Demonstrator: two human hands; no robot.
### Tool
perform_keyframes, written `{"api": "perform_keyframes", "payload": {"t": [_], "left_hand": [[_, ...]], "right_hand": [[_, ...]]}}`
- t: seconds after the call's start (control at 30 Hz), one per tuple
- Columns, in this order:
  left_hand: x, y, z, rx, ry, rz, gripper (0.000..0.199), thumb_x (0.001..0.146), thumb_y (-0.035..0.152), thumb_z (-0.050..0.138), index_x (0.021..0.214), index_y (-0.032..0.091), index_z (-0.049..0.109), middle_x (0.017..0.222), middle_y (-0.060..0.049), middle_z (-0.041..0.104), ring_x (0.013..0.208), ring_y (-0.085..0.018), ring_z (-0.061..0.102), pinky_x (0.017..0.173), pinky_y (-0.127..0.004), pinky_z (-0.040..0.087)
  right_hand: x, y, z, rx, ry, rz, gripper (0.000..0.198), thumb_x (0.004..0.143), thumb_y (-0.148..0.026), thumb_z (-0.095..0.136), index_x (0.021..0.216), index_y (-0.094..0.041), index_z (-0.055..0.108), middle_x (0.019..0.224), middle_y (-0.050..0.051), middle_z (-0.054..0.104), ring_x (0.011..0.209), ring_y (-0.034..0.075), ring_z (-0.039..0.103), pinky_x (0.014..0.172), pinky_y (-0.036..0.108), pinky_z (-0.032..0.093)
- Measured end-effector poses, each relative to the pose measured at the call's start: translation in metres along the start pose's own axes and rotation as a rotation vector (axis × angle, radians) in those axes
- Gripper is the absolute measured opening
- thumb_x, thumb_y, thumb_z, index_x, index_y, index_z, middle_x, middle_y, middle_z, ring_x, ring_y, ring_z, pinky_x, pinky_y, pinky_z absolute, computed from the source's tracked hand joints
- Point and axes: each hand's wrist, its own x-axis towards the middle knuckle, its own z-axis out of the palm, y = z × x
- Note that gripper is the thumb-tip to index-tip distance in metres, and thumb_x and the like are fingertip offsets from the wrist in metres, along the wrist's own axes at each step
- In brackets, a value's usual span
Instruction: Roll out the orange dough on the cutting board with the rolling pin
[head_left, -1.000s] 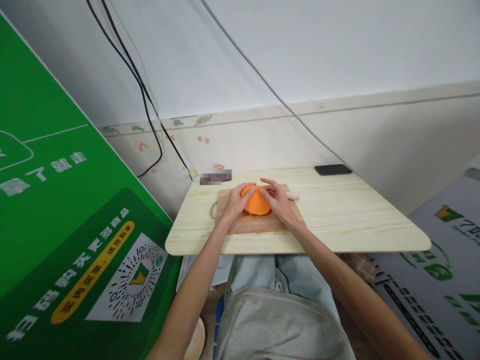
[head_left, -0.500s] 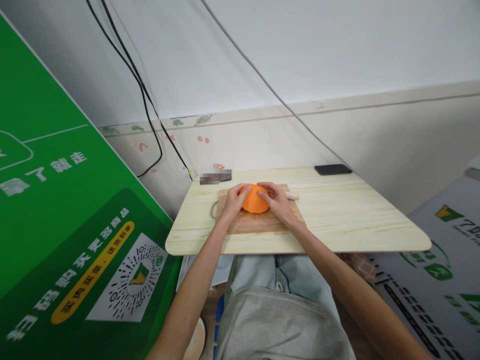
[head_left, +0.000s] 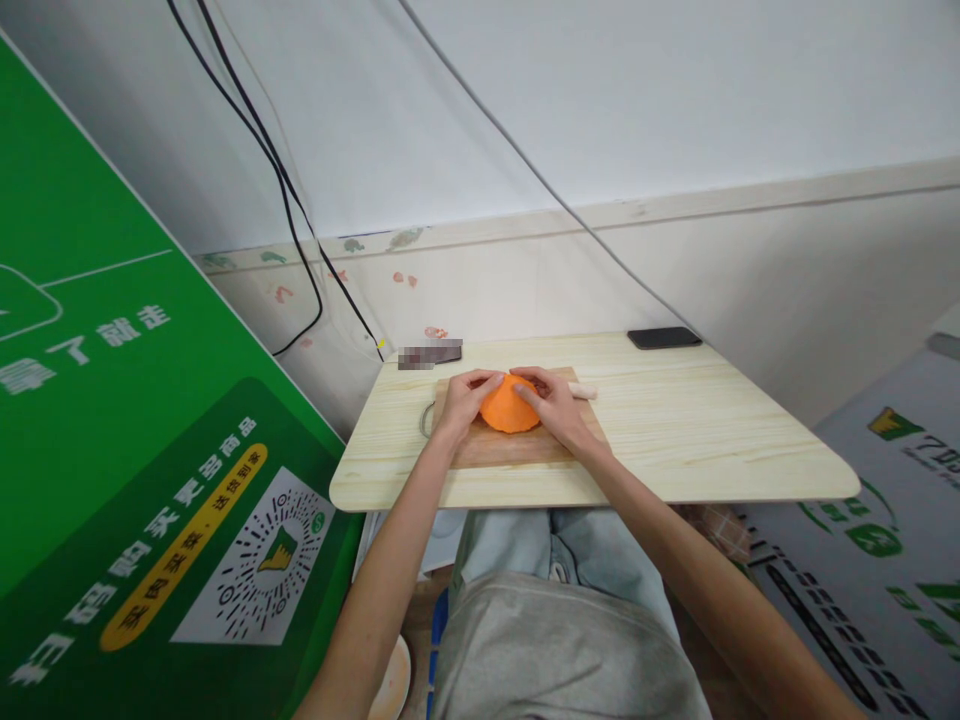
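Note:
A thin, rounded orange sheet of dough [head_left: 510, 409], with a slightly uneven lower edge, is held tilted over a wooden board [head_left: 517, 453]. My left hand [head_left: 460, 406] grips its upper left edge, with the thumb on the near face. On the other side, my right hand [head_left: 556, 404] pinches its upper right edge, thumb in front and fingers behind. What lies behind the sheet is hidden. Beyond my right hand, the pale end of a rod, like a rolling-pin handle [head_left: 583, 391], sticks out; the remainder is covered.
The board lies on a pale wooden table [head_left: 720, 440] against the wall. A black phone [head_left: 664, 338] lies at the back right, and a partly blurred dark item [head_left: 450, 353] at the back left. A metal ring [head_left: 426, 420] shows at the board's left. A green panel [head_left: 187, 400] stands left.
The sheet has dipped slightly toward me. My left hand has shifted a little, its thumb now nearer the sheet's top edge. My right hand keeps nearly the same place.

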Motion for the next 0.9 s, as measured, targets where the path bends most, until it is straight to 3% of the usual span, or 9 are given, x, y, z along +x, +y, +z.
{"api": "perform_keyframes", "payload": {"t": [0.17, 0.23, 0.33, 0.43, 0.6, 0.73, 0.9], "left_hand": [[0.003, -0.010, 0.002, 0.098, 0.080, 0.046, 0.013, 0.082, 0.030, 0.073, 0.083, 0.017, 0.076, 0.084, -0.004, 0.077, 0.082, -0.018, 0.068, 0.078, -0.029, 0.054], [0.004, -0.015, 0.003, 0.129, 0.105, 0.062, 0.007, 0.081, 0.023, 0.068, 0.083, 0.018, 0.073, 0.079, -0.002, 0.074, 0.076, -0.016, 0.067, 0.073, -0.026, 0.052], [0.005, -0.020, 0.005, 0.177, 0.104, 0.086, 0.011, 0.080, 0.015, 0.063, 0.088, 0.018, 0.071, 0.080, -0.002, 0.074, 0.073, -0.015, 0.067, 0.070, -0.025, 0.051], [0.004, -0.021, 0.005, 0.255, 0.057, 0.106, 0.014, 0.082, 0.013, 0.061, 0.086, 0.017, 0.073, 0.084, -0.004, 0.076, 0.078, -0.017, 0.070, 0.073, -0.026, 0.053], [0.001, -0.019, 0.004, 0.372, 0.034, 0.133, 0.019, 0.084, 0.010, 0.059, 0.088, 0.017, 0.076, 0.087, -0.005, 0.078, 0.080, -0.017, 0.070, 0.075, -0.026, 0.053], [0.000, -0.018, 0.002, 0.583, 0.120, 0.122, 0.022, 0.084, 0.008, 0.058, 0.088, 0.018, 0.077, 0.080, -0.003, 0.076, 0.072, -0.017, 0.066, 0.071, -0.027, 0.049], [0.000, -0.020, 0.002, 0.746, 0.107, 0.180, 0.018, 0.087, 0.011, 0.060, 0.082, 0.019, 0.075, 0.083, -0.005, 0.076, 0.079, -0.020, 0.067, 0.076, -0.030, 0.050]], "right_hand": [[0.001, 0.000, 0.001, -0.014, 0.071, 0.022, 0.036, 0.090, -0.038, 0.071, 0.123, -0.023, 0.072, 0.119, 0.008, 0.078, 0.106, 0.024, 0.072, 0.099, 0.042, 0.058], [0.001, -0.001, 0.001, -0.097, 0.123, -0.006, 0.030, 0.093, -0.039, 0.068, 0.118, -0.023, 0.073, 0.116, 0.008, 0.078, 0.108, 0.025, 0.072, 0.101, 0.044, 0.057], [-0.002, -0.003, 0.000, -0.240, 0.198, -0.064, 0.024, 0.098, -0.039, 0.060, 0.109, -0.022, 0.074, 0.112, 0.009, 0.078, 0.105, 0.025, 0.072, 0.100, 0.045, 0.057], [-0.007, -0.007, -0.006, -0.339, 0.222, -0.133, 0.027, 0.102, -0.036, 0.053, 0.114, -0.022, 0.073, 0.111, 0.010, 0.077, 0.098, 0.025, 0.071, 0.091, 0.042, 0.059], [0.004, -0.005, -0.034, -0.734, 0.142, -0.281, 0.030, 0.099, -0.021, 0.049, 0.113, -0.021, 0.075, 0.113, 0.012, 0.076, 0.113, 0.029, 0.063, 0.104, 0.047, 0.049], [0.016, 0.000, -0.051, -0.966, -0.051, -0.196, 0.033, 0.096, -0.019, 0.052, 0.118, -0.016, 0.077, 0.117, 0.014, 0.077, 0.113, 0.030, 0.062, 0.100, 0.043, 0.046], [0.009, -0.004, -0.050, -1.174, -0.206, -0.123, 0.034, 0.101, -0.035, 0.056, 0.125, -0.020, 0.075, 0.119, 0.011, 0.078, 0.110, 0.029, 0.064, 0.091, 0.040, 0.043]]}}
